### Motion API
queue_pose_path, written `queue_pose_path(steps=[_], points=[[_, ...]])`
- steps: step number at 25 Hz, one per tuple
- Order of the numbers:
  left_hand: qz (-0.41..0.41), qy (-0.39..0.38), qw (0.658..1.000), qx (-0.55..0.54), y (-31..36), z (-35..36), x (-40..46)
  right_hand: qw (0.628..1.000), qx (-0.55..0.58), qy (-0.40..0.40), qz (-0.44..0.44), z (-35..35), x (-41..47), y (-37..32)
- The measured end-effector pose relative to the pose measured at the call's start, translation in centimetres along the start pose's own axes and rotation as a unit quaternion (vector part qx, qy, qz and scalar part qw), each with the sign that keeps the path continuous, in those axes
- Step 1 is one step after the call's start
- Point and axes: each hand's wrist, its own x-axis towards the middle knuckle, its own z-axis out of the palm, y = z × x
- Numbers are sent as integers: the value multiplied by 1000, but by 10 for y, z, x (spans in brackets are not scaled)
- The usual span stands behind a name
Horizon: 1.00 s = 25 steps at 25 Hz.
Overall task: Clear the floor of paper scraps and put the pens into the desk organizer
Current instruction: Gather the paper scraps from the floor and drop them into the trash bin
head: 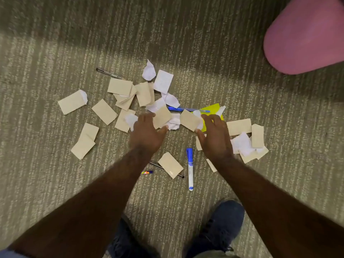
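Several tan and white paper scraps (104, 111) lie scattered on the striped carpet. My left hand (147, 134) reaches down with fingers spread, thumb and fingertips at the edges of a tan scrap (162, 117). My right hand (216, 139) is likewise spread beside another tan scrap (189, 120) over a yellow sheet (214, 108). A blue pen (188, 109) lies just beyond the hands. A blue-capped marker (190, 168) lies between my forearms. One black pen (108, 73) is at the far left, another black pen (155, 165) is partly under a scrap. No desk organizer is in view.
A pink rounded object (305, 34) fills the top right corner. My dark blue shoes (221, 226) stand at the bottom edge. A small multicoloured item (147, 172) lies by my left forearm. Bare carpet (55, 183) surrounds the pile.
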Motion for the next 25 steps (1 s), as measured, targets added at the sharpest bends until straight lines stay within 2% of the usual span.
queue_pose_path(steps=[4, 7, 10, 14, 17, 18, 20, 22, 25], points=[[-52, 67, 996, 4, 6, 17, 16, 987, 45, 39, 147, 19, 22, -10], [-54, 73, 995, 30, 5, 23, 21, 982, 37, 29, 182, 29, 29, -17], [-26, 54, 998, 19, 1, 27, 15, 983, 65, 39, 167, 36, 24, -23], [51, -21, 991, -126, -6, 26, 6, 960, 182, 141, 163, 29, 3, -14], [83, -83, 986, -115, -2, 25, 2, 935, 213, 210, 190, 18, 7, 17], [103, -96, 987, -76, 0, 27, 4, 935, 210, 207, 197, 15, 15, 29], [140, -100, 985, 10, 4, 31, 10, 957, 173, 148, 180, 10, 34, 53], [142, -86, 986, 27, 9, 35, 15, 976, 136, 96, 140, 7, 48, 64], [162, -94, 982, 23, 17, 38, 17, 979, 130, 107, 119, -2, 57, 65]])
